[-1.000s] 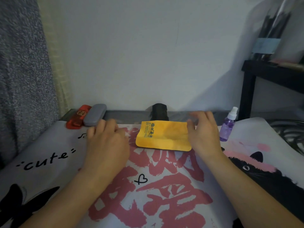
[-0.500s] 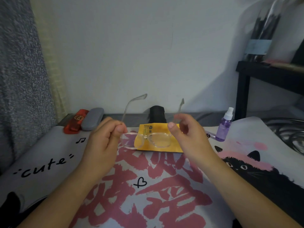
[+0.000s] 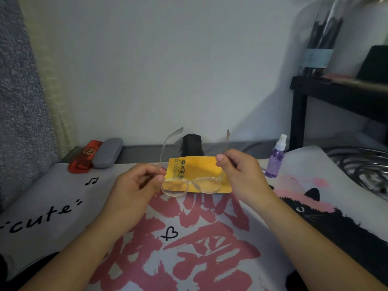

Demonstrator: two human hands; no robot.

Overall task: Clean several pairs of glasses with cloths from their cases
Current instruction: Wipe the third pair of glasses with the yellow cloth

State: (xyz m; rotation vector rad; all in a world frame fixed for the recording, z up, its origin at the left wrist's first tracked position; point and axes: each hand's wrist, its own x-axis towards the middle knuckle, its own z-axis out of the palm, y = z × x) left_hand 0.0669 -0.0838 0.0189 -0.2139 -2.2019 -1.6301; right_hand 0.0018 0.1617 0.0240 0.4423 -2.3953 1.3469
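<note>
We see a printed mat (image 3: 63,206) that covers the surface, with red characters, the word "cute" and a black cat on it. At the far right stands a black shelf (image 3: 336,95). Our left hand (image 3: 134,192) pinches the left end of the clear glasses (image 3: 192,184) between thumb and curled fingers, and our right hand (image 3: 241,175) pinches the right arm of the frame near the hinge in the same way. The glasses are held above the mat, with the lenses toward us and both arms open and pointing up and away. Behind the lenses the yellow cloth (image 3: 197,169) lies flat on the mat. At the far left edge a grey case (image 3: 107,153) lies just beside a red case (image 3: 85,156). A black case (image 3: 192,144) stands behind the cloth near the wall. A purple spray bottle (image 3: 276,158) stands to the right of our right hand.
</note>
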